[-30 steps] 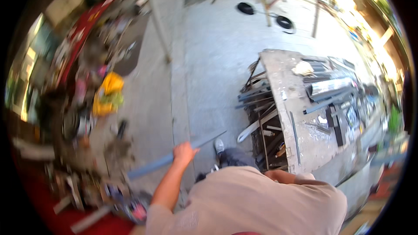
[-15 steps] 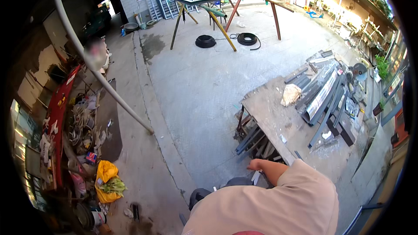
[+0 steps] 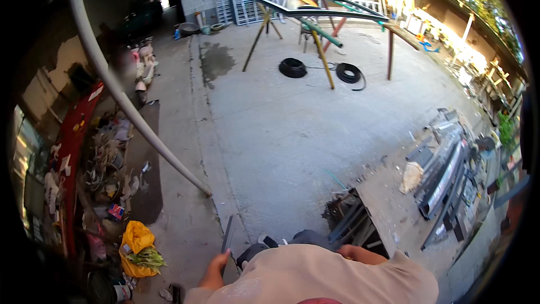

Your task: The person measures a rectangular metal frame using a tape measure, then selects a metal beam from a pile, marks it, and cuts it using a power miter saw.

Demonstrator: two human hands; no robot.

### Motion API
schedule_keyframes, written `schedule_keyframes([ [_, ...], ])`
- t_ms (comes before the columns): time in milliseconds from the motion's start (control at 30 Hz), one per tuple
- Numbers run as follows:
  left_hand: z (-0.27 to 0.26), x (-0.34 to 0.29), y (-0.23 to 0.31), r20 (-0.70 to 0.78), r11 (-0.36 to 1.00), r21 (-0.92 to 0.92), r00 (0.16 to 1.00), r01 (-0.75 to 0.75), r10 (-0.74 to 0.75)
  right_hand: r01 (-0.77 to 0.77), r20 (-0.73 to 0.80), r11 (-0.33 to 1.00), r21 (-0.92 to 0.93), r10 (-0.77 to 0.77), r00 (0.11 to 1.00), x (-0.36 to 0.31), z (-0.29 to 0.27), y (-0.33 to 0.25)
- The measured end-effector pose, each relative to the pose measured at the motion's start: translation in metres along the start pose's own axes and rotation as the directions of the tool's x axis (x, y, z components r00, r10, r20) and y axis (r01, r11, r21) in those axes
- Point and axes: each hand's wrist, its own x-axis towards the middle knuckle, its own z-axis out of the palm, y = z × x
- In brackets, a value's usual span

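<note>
My left hand [image 3: 218,260], low and left of my body, is closed round a narrow grey metal bar [image 3: 229,233] that points up and away from me. My right hand [image 3: 347,251] rests close to my right side, beside the near corner of the work table [image 3: 378,214]. Its fingers look curled in; my shirt partly covers the hand, and whatever may be inside it is hidden. Under that table, next to the right hand, lie several long dark metal profiles [image 3: 350,219].
On the table are metal profiles [image 3: 447,177] and a crumpled tan wrapper [image 3: 412,177]. A slanting pole [image 3: 147,123] crosses the left side. A yellow bag [image 3: 136,239] of greens lies near left. Farther off, a dark frame [image 3: 315,3] stands on trestles behind coiled black hoses [image 3: 293,67].
My left hand has come into sight with the grey bar. My right hand has drawn back from beside the table toward my body. The whole view has shifted.
</note>
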Motion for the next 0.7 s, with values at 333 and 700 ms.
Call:
schedule_keyframes([
  [333,-0.18,0.047,0.312,-0.278,0.945,0.146,0.904,-0.294,0.324,-0.362,0.198,0.765,0.532,0.303,0.932,0.015,-0.142,-0.07],
  [700,-0.089,0.104,0.35,0.293,0.985,0.17,0.954,0.012,-0.062,-0.292,0.181,0.864,0.411,0.236,0.955,0.133,-0.375,0.0],
])
